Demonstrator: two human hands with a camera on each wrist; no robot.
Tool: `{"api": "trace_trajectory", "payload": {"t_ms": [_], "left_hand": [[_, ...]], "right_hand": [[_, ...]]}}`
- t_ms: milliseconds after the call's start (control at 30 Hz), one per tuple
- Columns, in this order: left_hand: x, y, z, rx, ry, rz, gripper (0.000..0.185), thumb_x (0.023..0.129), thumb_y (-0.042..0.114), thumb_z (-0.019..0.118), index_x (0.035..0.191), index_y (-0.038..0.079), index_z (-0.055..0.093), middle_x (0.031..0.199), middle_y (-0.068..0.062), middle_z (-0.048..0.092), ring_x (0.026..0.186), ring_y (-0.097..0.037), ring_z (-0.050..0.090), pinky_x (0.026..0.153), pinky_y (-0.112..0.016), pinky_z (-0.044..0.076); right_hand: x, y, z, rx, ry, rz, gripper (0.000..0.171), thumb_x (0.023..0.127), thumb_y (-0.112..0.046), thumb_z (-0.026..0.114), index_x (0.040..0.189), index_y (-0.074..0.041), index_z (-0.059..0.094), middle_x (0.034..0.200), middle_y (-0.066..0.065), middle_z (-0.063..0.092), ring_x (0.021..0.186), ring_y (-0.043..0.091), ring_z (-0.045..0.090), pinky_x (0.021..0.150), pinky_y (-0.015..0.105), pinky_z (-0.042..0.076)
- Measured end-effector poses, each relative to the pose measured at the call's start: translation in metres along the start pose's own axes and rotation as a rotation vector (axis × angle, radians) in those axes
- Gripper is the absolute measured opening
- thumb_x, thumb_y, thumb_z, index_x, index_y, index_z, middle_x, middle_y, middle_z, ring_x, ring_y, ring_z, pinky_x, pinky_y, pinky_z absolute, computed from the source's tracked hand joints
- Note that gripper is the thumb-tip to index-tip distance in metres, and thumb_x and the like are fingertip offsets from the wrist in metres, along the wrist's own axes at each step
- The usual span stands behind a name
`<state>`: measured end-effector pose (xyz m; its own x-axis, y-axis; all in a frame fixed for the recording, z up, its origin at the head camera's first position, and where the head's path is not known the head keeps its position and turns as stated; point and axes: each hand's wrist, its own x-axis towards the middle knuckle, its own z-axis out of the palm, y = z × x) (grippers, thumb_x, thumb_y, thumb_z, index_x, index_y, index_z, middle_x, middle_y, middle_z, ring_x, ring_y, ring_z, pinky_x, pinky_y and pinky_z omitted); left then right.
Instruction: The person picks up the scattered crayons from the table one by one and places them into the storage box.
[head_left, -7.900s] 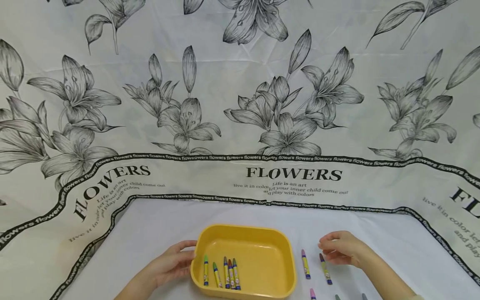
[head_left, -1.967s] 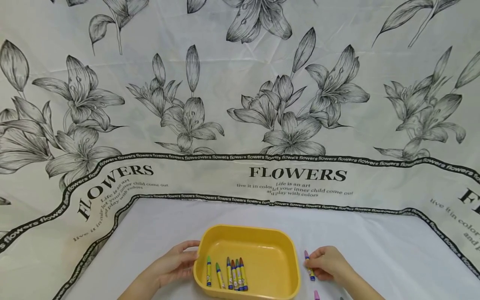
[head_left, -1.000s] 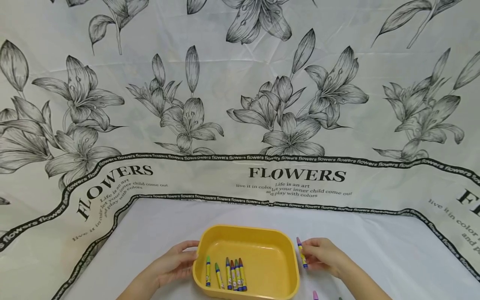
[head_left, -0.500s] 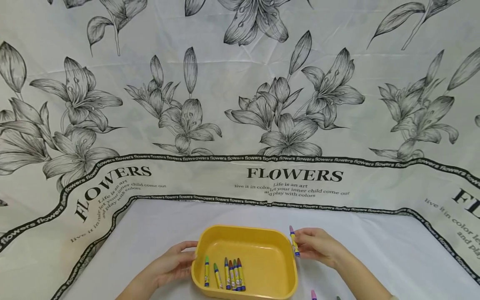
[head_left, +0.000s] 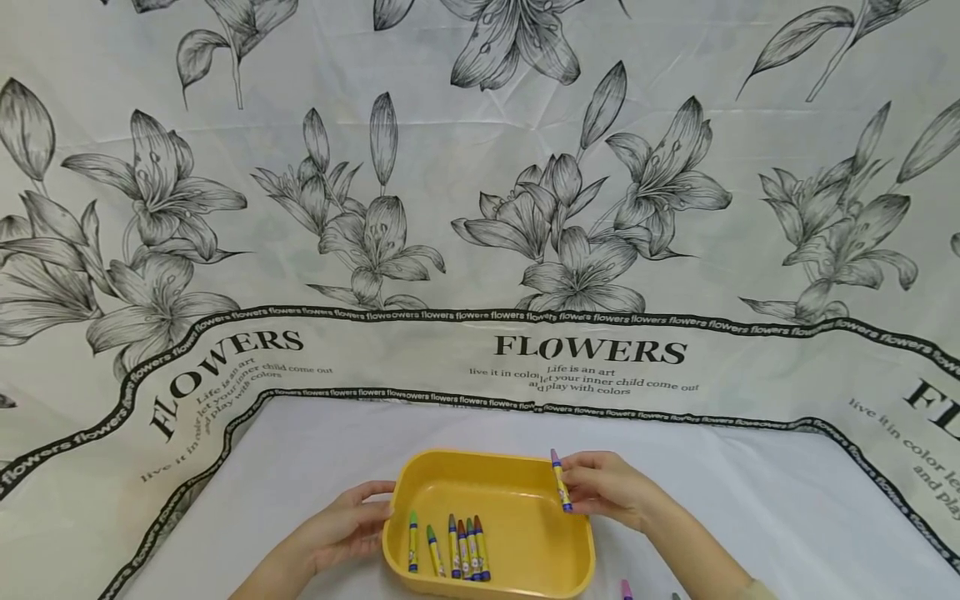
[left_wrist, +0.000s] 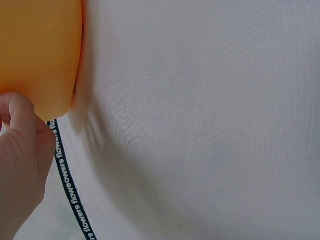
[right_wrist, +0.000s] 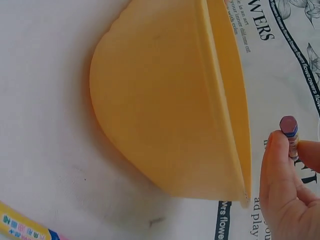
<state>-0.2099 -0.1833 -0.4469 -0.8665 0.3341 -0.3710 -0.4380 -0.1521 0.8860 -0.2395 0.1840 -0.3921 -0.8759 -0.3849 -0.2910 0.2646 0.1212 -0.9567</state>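
Lower center of the frame, a right hand [head_left: 611, 492] pinches a purple crayon [head_left: 561, 482] at the upper-right corner of a yellow tray [head_left: 528, 521]; a left hand [head_left: 348, 525] touches its left side, whether gripping I cannot tell. Good placement likely means lowering the crayon beside the bunched crayons [head_left: 453, 546] before release.

In tray [head_left: 517, 542], crayons [head_left: 463, 554] block left; right seems free.
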Motion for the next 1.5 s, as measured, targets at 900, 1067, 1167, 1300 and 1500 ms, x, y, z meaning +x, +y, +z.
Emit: {"api": "trace_trajectory", "payload": {"t_ms": [900, 1067, 1167, 1300, 1500], "left_hand": [[-0.002, -0.002, -0.002, 0.005, 0.009, 0.0, 0.06, 0.088, 0.007, 0.059, 0.139, -0.002, 0.028, 0.112, -0.012, 0.056, 0.088, -0.016, 0.055, 0.072, -0.025, 0.049], [-0.001, -0.003, -0.003, 0.006, 0.001, 0.001, 0.059, 0.088, 0.006, 0.058, 0.138, -0.002, 0.028, 0.112, -0.012, 0.056, 0.088, -0.015, 0.055, 0.071, -0.025, 0.05], [-0.001, -0.003, -0.003, 0.01, -0.008, 0.001, 0.059, 0.089, 0.007, 0.058, 0.139, -0.002, 0.028, 0.112, -0.012, 0.056, 0.088, -0.015, 0.055, 0.071, -0.024, 0.05], [0.0, -0.002, -0.002, 0.009, -0.009, -0.002, 0.059, 0.089, 0.007, 0.058, 0.139, -0.002, 0.028, 0.112, -0.012, 0.056, 0.088, -0.015, 0.055, 0.071, -0.024, 0.05], [-0.001, 0.0, 0.0, 0.005, -0.012, 0.002, 0.059, 0.089, 0.006, 0.057, 0.139, -0.002, 0.026, 0.112, -0.012, 0.054, 0.087, -0.015, 0.055, 0.07, -0.024, 0.05]], "right_hand": [[0.025, 0.049, 0.098, -0.275, 0.119, 0.079, 0.003, 0.077, 0.003, 0.064, 0.08, 0.004, 0.063, 0.057, 0.002, 0.057, 0.042, 0.005, 0.051, 0.043, 0.018, 0.048], [0.022, 0.048, 0.095, -0.218, 0.101, 0.068, 0.007, 0.078, 0.002, 0.064, 0.083, 0.006, 0.064, 0.059, 0.003, 0.057, 0.045, 0.007, 0.053, 0.045, 0.019, 0.049], [0.02, 0.042, 0.089, -0.167, 0.085, 0.062, 0.011, 0.079, 0.0, 0.063, 0.087, 0.007, 0.064, 0.063, 0.004, 0.058, 0.049, 0.008, 0.054, 0.047, 0.019, 0.05], [0.018, 0.025, 0.074, -0.102, 0.064, 0.074, 0.02, 0.083, -0.003, 0.063, 0.097, 0.011, 0.062, 0.068, 0.006, 0.062, 0.053, 0.009, 0.058, 0.05, 0.02, 0.051], [0.007, 0.002, 0.04, -0.025, -0.014, 0.057, 0.031, 0.085, -0.006, 0.061, 0.11, 0.011, 0.057, 0.075, 0.006, 0.064, 0.061, 0.01, 0.063, 0.057, 0.022, 0.054]]}}
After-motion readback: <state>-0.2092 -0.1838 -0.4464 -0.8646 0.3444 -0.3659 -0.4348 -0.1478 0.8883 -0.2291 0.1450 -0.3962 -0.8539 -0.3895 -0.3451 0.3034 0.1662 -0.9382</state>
